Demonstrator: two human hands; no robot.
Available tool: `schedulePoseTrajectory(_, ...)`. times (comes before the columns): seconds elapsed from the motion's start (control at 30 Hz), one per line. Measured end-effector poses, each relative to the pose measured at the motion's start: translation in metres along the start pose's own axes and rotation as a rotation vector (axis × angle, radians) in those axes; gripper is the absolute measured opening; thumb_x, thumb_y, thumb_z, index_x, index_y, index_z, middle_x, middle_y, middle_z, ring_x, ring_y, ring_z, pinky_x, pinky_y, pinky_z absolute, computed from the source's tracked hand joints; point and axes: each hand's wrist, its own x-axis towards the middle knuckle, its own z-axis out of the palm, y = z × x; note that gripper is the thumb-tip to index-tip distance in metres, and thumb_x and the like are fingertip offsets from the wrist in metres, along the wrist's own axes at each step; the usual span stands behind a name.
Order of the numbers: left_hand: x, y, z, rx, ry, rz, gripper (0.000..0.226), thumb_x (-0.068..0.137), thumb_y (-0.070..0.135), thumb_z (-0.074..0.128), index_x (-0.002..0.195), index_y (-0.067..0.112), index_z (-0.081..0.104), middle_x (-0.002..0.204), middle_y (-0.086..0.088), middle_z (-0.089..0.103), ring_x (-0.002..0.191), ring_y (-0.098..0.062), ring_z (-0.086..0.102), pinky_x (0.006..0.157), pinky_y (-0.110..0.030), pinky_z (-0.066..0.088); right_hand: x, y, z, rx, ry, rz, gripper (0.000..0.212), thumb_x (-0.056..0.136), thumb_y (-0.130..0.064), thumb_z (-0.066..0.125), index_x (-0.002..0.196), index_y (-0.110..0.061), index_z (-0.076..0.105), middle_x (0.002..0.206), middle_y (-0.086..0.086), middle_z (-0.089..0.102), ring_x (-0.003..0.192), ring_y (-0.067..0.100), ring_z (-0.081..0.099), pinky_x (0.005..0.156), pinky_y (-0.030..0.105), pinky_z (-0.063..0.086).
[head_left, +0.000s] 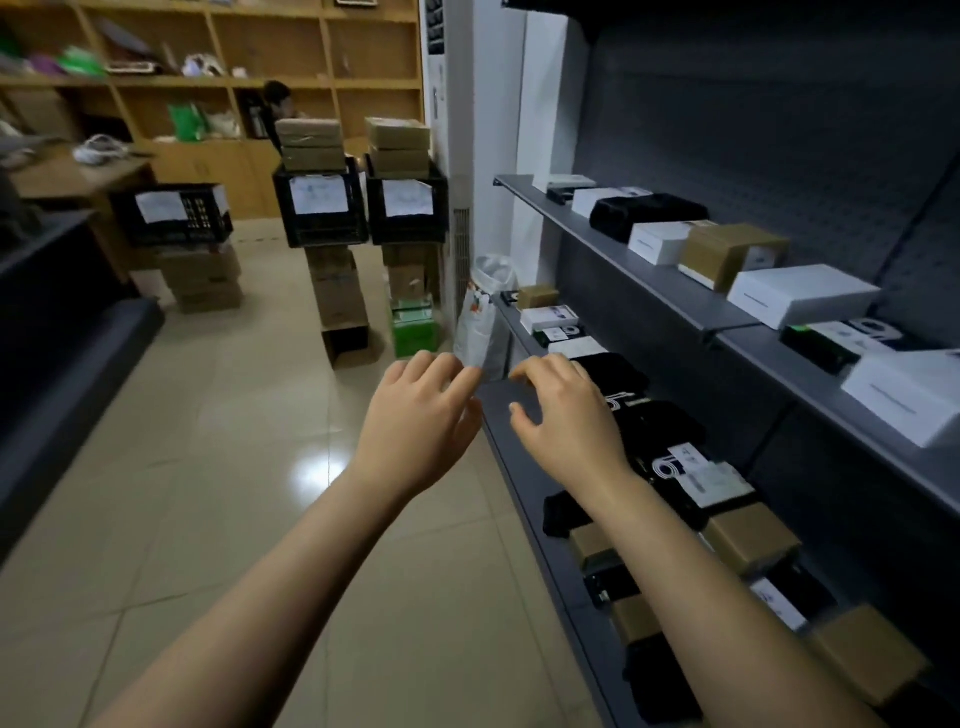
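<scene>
Grey shelf (501, 397) edge meets two empty, relaxed hands: left hand (421, 415) and right hand (561, 410).

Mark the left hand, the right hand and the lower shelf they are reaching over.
left hand (421, 415): head view, back of the hand.
right hand (566, 415): head view, back of the hand.
lower shelf (498, 397): head view, bare patch between the hands.
</scene>
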Motion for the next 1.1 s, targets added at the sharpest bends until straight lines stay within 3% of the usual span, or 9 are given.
schedulePoseTrajectory(0.27,0.089,-0.125,0.102,0.037,0.016,0.002,0.022,0.084,0.025,0.066,0.101,0.011,0.063,0.092,-0.009,0.062,0.081,-0.028,0.056,0.066,-0.036,0.045,0.163,0.03,0.083,-0.032,0.03,-0.015,0.026,0.087,-0.016,0.066,0.112,-0.015,0.06,0.11,0.004,0.058,0.105,0.024,0.053,0.085,0.036,0.046)
schedulePoseTrajectory(0.6,0.236,-0.296,0.226,0.021,0.0,0.128,0.024,0.081,0.025,0.071,0.099,0.011,0.064,0.091,-0.008,0.062,0.079,-0.029,0.056,0.065,-0.037,0.044,0.377,0.063,0.176,-0.092,0.076,0.071,0.023,0.087,-0.015,0.065,0.109,-0.013,0.06,0.108,0.005,0.058,0.103,0.024,0.053,0.084,0.034,0.044)
schedulePoseTrajectory(0.83,0.329,-0.361,0.319,-0.037,0.015,0.167,0.023,0.084,0.024,0.067,0.103,0.011,0.063,0.091,-0.009,0.061,0.079,-0.027,0.056,0.065,-0.036,0.044,0.497,0.119,0.225,-0.112,0.082,0.138,0.024,0.087,-0.017,0.064,0.111,-0.013,0.059,0.11,0.007,0.057,0.105,0.025,0.052,0.086,0.04,0.047)
schedulePoseTrajectory(1.1,0.453,-0.4,0.452,-0.054,0.034,0.172,0.021,0.087,0.026,0.061,0.102,0.012,0.061,0.092,-0.007,0.06,0.079,-0.025,0.054,0.066,-0.035,0.042,0.628,0.226,0.271,-0.091,0.121,0.187,0.026,0.088,-0.019,0.063,0.114,-0.018,0.058,0.111,0.003,0.056,0.108,0.021,0.05,0.088,0.034,0.043)
